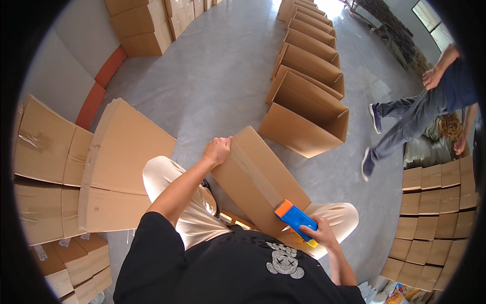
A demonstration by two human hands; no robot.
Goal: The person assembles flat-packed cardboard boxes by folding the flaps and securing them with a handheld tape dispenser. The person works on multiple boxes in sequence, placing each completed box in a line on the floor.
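A cardboard box (273, 175) lies tilted across my lap, with a strip of tape running along its middle seam. My left hand (217, 151) is closed on the box's far left corner, fingers curled over the edge. In my right hand (322, 232) is a blue tape dispenser (296, 220) with an orange end and a yellow part below. Its orange end rests against the box at the near end of the tape strip.
Open-topped boxes (304, 124) stand in a long row ahead. Flat cardboard sheets (126, 152) are stacked at my left. More boxes (139, 30) are piled far left, and bundled cardboard (430, 223) stands at right. Another person (425, 101) is walking on the right.
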